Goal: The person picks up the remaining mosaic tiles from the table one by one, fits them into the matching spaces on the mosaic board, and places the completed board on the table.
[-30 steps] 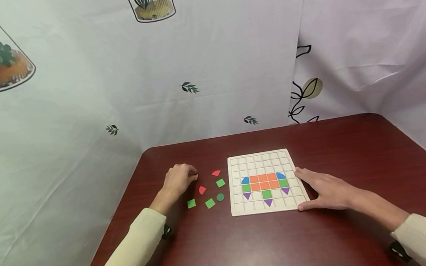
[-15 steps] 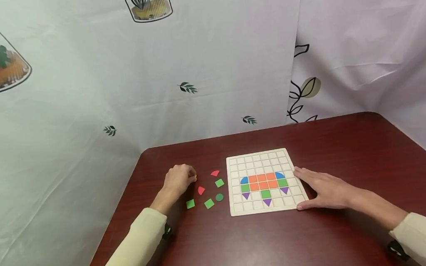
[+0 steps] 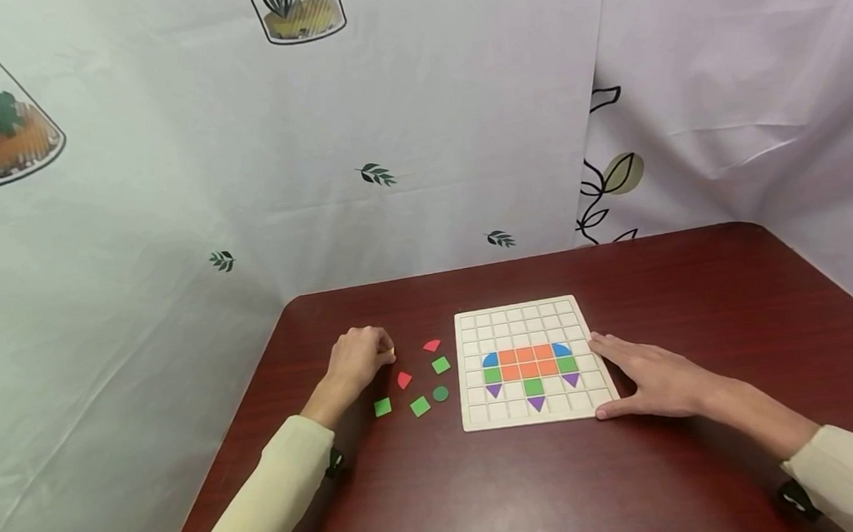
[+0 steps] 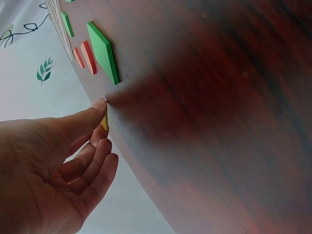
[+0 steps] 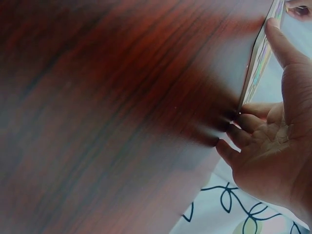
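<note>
- Left wrist view: the left hand (image 4: 53,170) is pinching a yellow piece (image 4: 104,120) between thumb and forefinger — its slim edge is showing clearly here, while the head view is catching only a speck, the fingers blocking the rest.
- Right wrist view: the right hand (image 5: 273,151) is resting against the side of the pale gridded board (image 3: 519,325), thumb and fingers spread; its palm, hidden from the head camera, is facing this lens.
- Head view: three green squares (image 3: 420,406), a dark green disc (image 3: 440,393) and two red wedges (image 3: 404,380) are lying loose between the left hand and the board.
- Orange squares (image 3: 526,362), with blue, green and purple pieces around them, are sitting in the board's grid.
- Beyond the dark red table (image 3: 490,495), a printed cloth (image 3: 420,91) is hanging.
</note>
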### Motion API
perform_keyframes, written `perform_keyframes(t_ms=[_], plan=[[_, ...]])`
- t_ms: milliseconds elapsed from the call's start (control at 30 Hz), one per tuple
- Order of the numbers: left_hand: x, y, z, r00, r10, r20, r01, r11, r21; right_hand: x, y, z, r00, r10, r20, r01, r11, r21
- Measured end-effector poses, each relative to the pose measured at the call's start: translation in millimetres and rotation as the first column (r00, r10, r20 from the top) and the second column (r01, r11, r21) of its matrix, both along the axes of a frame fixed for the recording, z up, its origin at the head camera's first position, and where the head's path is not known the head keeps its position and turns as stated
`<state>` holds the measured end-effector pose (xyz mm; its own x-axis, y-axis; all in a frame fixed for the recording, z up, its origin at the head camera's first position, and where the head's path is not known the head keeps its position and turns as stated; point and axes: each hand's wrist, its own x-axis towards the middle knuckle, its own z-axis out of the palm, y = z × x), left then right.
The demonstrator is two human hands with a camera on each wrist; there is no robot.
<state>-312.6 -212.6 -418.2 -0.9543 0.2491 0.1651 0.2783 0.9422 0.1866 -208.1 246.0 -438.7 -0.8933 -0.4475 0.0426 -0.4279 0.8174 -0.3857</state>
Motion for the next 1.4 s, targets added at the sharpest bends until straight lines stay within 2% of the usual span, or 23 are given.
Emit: perform_keyframes(t_ms=[400,700,1033,1400], plan=[[0.3,0,2.6,0.999,-0.025,-0.027,0.025,0.999,0.022,0.9,0,-0.7,1.000,-0.011,0.000,0.011,1.000,0.000],[2.3,1,9.5,0.998,-0.051,-0.046,0.054,0.996,0.064,1.9,0,-1.3,1.000,-0.007,-0.003,0.007,1.000,-0.009],[-6.0,8,22.4,0.996,-0.068,-0.060,0.074,0.992,0.104,2.2,0,-0.2,1.000,-0.005,-0.008,0.004,1.000,-0.019],[-13.9,30,37.4,0.991,-0.108,-0.080,0.116,0.988,0.101,2.2,0,-1.5,1.000,-0.008,-0.013,0.008,1.000,-0.019]])
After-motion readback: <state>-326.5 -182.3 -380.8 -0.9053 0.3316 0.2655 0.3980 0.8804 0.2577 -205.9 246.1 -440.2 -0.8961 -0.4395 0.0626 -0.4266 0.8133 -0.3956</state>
